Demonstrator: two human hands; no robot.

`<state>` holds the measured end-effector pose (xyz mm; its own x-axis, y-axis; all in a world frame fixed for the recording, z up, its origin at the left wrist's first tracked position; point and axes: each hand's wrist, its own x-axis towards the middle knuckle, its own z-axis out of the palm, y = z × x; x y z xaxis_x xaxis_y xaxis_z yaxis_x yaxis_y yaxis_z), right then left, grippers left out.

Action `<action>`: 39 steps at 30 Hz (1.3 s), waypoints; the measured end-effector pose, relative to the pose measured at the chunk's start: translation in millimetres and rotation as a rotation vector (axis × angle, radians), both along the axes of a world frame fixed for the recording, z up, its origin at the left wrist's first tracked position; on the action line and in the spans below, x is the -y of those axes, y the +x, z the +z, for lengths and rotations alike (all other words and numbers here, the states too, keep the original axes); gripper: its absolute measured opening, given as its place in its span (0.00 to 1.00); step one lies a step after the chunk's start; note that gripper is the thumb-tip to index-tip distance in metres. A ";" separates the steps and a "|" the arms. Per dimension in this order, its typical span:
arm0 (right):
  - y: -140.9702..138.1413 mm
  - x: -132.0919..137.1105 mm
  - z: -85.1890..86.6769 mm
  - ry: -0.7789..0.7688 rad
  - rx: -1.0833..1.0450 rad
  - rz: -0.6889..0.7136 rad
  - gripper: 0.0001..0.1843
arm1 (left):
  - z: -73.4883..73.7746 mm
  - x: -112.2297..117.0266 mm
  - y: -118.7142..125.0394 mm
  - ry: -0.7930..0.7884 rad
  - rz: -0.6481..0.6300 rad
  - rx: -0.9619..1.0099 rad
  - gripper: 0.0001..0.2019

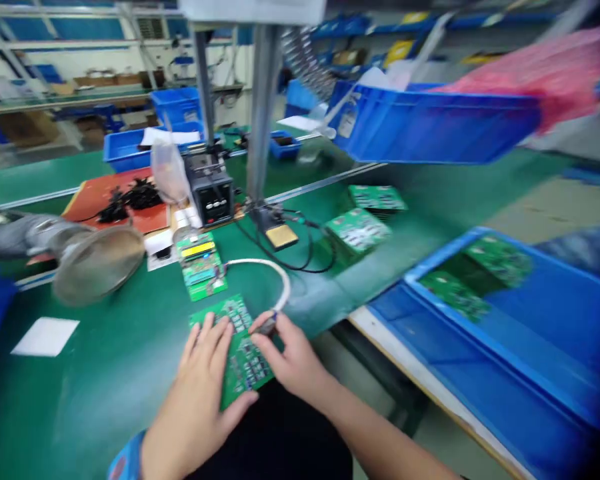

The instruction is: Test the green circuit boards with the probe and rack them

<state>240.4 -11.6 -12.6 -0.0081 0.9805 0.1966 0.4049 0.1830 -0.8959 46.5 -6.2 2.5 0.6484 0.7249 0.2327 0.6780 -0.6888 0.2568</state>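
A green circuit board [240, 353] lies on the green bench mat at the near edge. My left hand [200, 393] rests flat on the board's left side, fingers stretched out. My right hand [290, 353] pinches a small grey plug [267, 325] at the end of a white cable [275, 277] against the board's right edge. The cable curves back to a small tester board with a lit yellow display [199, 263].
A fume-extractor funnel [97, 263] stands at left, a white sheet [45, 335] near it. A soldering station [211, 190], a sponge holder [281, 236], stacked green boards [360, 227] and blue bins [510, 320] with boards lie behind and to the right.
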 end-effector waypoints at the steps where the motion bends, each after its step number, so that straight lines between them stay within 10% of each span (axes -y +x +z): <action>1: -0.3 0.3 2.3 0.003 0.004 0.000 0.03 | -5.0 -2.0 -1.5 0.052 -0.010 -0.001 0.39; 18: -0.5 2.2 8.2 0.073 0.048 -0.037 0.05 | -44.1 -37.4 -14.1 0.212 -0.020 -0.060 0.41; 29: -0.3 0.9 -1.2 -0.004 0.048 -0.048 0.06 | 17.5 -24.9 5.9 -0.173 0.038 -0.073 0.55; 39: 4.5 -2.7 -12.9 0.049 0.048 -0.028 0.04 | 24.6 -28.5 8.8 -0.330 0.073 -0.095 0.54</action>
